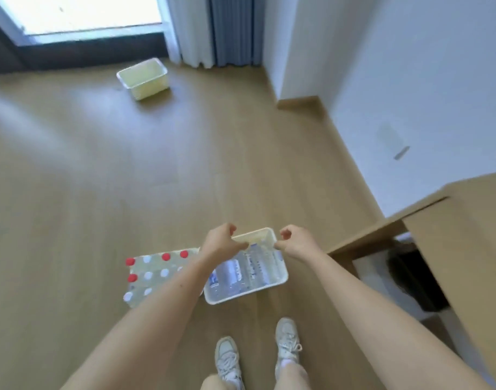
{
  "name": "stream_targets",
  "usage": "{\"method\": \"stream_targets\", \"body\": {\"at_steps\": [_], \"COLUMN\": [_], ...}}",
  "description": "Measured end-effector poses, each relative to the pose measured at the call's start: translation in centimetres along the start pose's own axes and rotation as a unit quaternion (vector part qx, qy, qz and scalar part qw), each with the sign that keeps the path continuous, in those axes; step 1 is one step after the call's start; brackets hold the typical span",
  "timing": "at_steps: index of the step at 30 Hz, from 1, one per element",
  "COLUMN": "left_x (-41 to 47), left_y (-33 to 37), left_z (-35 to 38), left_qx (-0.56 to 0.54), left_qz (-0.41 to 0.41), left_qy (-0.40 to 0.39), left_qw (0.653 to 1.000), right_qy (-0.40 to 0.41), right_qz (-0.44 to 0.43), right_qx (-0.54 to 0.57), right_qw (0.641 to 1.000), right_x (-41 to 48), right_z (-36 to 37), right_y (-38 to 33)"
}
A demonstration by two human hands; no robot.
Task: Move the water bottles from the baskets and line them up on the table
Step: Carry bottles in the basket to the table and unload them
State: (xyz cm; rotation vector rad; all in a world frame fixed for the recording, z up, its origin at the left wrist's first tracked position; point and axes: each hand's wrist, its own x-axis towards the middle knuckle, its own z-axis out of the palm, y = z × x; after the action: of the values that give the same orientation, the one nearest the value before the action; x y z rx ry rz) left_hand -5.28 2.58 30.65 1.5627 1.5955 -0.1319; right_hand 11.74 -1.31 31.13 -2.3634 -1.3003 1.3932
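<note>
Two sneakers (287, 342) stand just behind one white basket (246, 295). The left hand (222, 243) and right hand (293, 243) each pinch its far rim. Bottles (235, 274) inside lie flat, long axes pointing away from the person (count blurred). A second basket (142, 78) sits near the window.

A person stands on a wooden floor (128, 164), both bare arms stretched down over a white basket (282, 278) with clear water bottles (241, 273) lying in it. The left hand (222, 243) and the right hand (293, 243) curl their fingers onto the two sides of its far rim and pinch it. Just left of the basket, partly hidden by the left forearm, sits a wrapped pack of bottles (154, 274) with red and white caps. A second, yellowish basket (142, 78) rests well apart near the window and curtains (230, 29). A wooden table (466, 235) stands at the right, and pale sneakers (227, 358) show below.
</note>
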Motion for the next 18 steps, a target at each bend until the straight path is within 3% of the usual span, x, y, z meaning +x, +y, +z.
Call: {"method": "stream_targets", "body": {"at_steps": [9, 14, 18], "left_x": [20.4, 30.5, 35.5], "left_y": [-14.8, -21.3, -25.6], "left_z": [20.8, 29.1, 31.3], "left_qx": [-0.064, -0.082, -0.08], "left_qz": [-0.08, -0.099, -0.138], "left_qy": [0.012, 0.077, 0.16], "left_qw": [0.995, 0.989, 0.974], "right_qy": [-0.026, -0.02, -0.028], "right_qz": [-0.005, -0.038, -0.061], "right_qx": [-0.015, 0.007, 0.042], "right_qw": [1.0, 0.999, 0.997], "right_x": [23.6, 34.4, 39.8], "right_z": [16.9, 24.8, 30.0], "right_y": [14.1, 18.7, 19.1]}}
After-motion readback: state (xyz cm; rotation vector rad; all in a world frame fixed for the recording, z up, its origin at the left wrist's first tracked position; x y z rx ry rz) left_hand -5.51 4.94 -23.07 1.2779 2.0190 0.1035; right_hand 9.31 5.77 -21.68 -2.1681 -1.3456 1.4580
